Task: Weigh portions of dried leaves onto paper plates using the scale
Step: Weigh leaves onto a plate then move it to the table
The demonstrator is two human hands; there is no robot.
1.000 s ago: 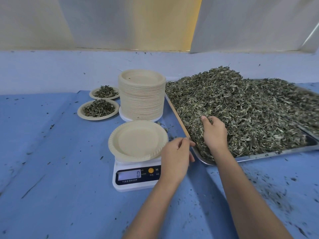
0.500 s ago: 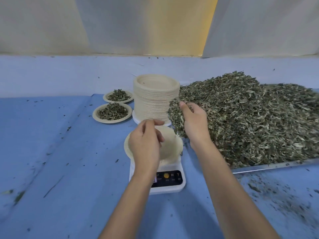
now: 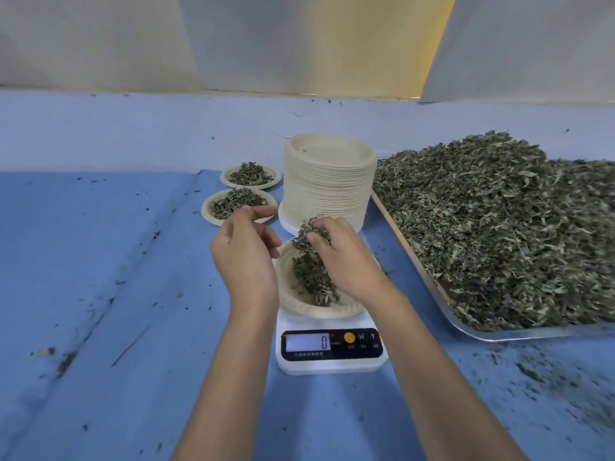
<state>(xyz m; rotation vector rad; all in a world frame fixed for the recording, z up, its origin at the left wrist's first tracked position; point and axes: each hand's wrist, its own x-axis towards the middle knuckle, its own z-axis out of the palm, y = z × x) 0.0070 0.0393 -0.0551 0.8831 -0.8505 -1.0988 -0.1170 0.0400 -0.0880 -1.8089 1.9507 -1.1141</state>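
Note:
A white digital scale [image 3: 329, 352] stands on the blue cloth, its display reading 0. A cream paper plate [image 3: 299, 302] sits on it. My right hand [image 3: 346, 261] hovers over the plate and grips a handful of dried leaves [image 3: 307, 241]; some leaves [image 3: 312, 281] spill down into the plate. My left hand [image 3: 246, 257] hangs beside the plate's left rim with loosely curled fingers and holds nothing. A big heap of dried leaves [image 3: 499, 227] fills the metal tray [image 3: 499, 334] on the right.
A tall stack of paper plates [image 3: 329, 181] stands just behind the scale. Two filled plates [image 3: 249, 176] [image 3: 233, 202] lie to its left. Leaf crumbs litter the blue cloth [image 3: 116, 294]. A pale wall runs along the back.
My right hand lifted a handful from the tray heap and carried it left over the plate on the scale. My left hand rose from the scale's edge to the plate's left side.

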